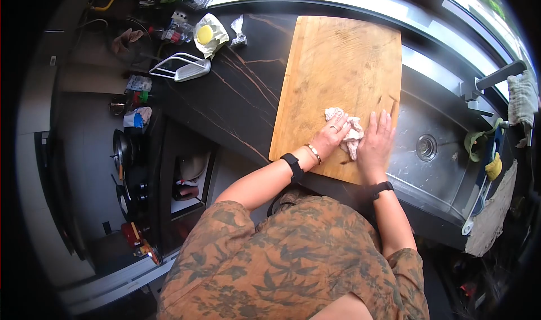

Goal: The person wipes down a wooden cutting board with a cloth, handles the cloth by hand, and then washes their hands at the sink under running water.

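A crumpled pinkish-white cloth [352, 132] lies on the lower part of a large wooden board [344, 61]. My left hand [331, 135] rests over the cloth's left side, its fingers pointing up and right and partly covering it. To the cloth's right, my right hand [376, 142] lies flat on the board with its fingers stretched out, its edge close against the cloth. Part of the cloth shows between the two hands, and another bit sticks out above the left fingers.
Right of the board is a steel sink [437, 176] with a faucet [499, 75] and hanging cloths. On the dark counter [225, 103] at the left stand a white rack [191, 70], a yellow round item on paper [205, 35] and a small plastic bag [238, 32].
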Demonstrator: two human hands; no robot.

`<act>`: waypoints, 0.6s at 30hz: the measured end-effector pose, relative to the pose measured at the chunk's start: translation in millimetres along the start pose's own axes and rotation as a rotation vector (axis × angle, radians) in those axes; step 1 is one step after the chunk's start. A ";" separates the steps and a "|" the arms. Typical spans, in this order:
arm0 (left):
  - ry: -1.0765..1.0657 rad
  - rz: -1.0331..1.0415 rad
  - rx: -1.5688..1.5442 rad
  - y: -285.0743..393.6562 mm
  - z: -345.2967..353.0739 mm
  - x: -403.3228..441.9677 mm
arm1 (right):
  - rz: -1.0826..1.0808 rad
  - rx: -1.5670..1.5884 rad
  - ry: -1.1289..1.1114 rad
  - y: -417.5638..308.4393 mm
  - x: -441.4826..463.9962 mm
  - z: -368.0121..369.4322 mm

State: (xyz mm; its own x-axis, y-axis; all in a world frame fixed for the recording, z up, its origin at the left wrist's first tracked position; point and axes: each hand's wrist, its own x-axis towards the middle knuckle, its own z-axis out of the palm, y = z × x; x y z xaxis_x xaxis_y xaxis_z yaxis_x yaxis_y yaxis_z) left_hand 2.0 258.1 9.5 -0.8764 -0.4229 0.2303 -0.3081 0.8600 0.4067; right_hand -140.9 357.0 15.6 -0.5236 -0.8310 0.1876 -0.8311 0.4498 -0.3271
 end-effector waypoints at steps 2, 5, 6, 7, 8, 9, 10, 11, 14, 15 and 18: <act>0.054 0.024 0.063 -19.5 16.9 35.7 | -0.001 0.033 0.012 -2.2 1.2 -2.3; 0.110 0.021 0.090 -46.6 39.5 96.9 | 0.000 -0.001 -0.023 0.2 2.1 -0.8; 0.096 0.024 0.132 -54.1 43.4 117.4 | 0.003 0.005 -0.029 0.2 2.0 -1.8; 0.082 0.028 0.173 -61.5 46.3 137.2 | 0.007 0.012 -0.035 -0.6 2.4 -3.8; 0.071 0.012 0.175 -69.3 49.8 155.6 | 0.011 0.018 -0.040 -1.3 3.1 -5.1; 0.060 -0.003 0.176 -76.8 53.6 173.5 | 0.017 0.025 -0.050 -1.5 4.1 -5.2; 0.049 -0.017 0.175 -82.0 54.2 190.9 | 0.020 0.025 -0.056 -1.5 4.5 -5.1; 0.042 -0.035 0.176 -86.9 54.8 208.2 | 0.023 0.024 -0.062 -1.4 4.9 -5.0; 0.026 -0.077 0.198 -98.9 54.1 258.6 | 0.030 0.021 -0.085 -1.7 6.2 -5.1; 0.025 -0.081 0.221 -106.4 57.6 274.6 | 0.034 0.021 -0.093 -2.2 6.7 -6.1; -0.042 -0.090 0.345 -115.8 56.1 316.7 | 0.046 0.018 -0.118 -3.0 8.5 -8.3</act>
State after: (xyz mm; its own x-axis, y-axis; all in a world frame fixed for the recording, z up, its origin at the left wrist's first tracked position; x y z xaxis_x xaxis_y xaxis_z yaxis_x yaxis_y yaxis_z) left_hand -260.6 40.6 -14.3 -0.8520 -0.4958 0.1679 -0.4857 0.8684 0.0998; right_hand -144.3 351.4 25.9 -0.5349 -0.8426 0.0624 -0.8025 0.4836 -0.3494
